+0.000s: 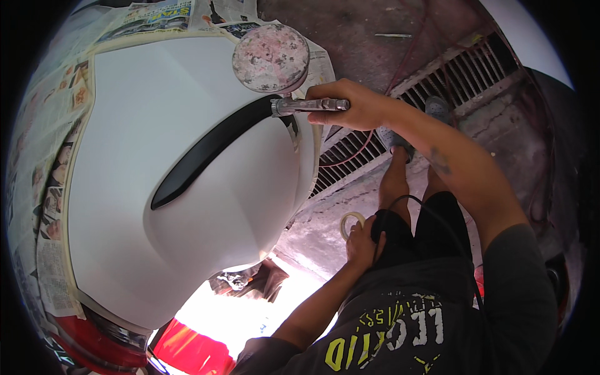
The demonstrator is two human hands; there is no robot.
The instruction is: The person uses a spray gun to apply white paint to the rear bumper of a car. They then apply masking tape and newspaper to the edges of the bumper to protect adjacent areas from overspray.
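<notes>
In my right hand (355, 105) is a spray gun (299, 107), my fingers wrapped around its grip. A round paint cup (270, 57), splattered pink and white, sits on the gun. The gun's front end is over the edge of a large white car body panel (125, 144), close to one end of a long black curved inset (212, 153). Whether paint is coming out cannot be made out. Down by my thigh, my left hand (362, 247) is closed on a roll of masking tape (344, 229), whose pale ring sticks out above the fingers.
Newspaper (53, 169) taped along the panel's rim covers what lies around it. A red lamp (94, 340) shows at lower left. Metal floor grates (350, 153) and thin hoses (387, 81) cross the stained concrete. A black cable (431, 209) loops by my body.
</notes>
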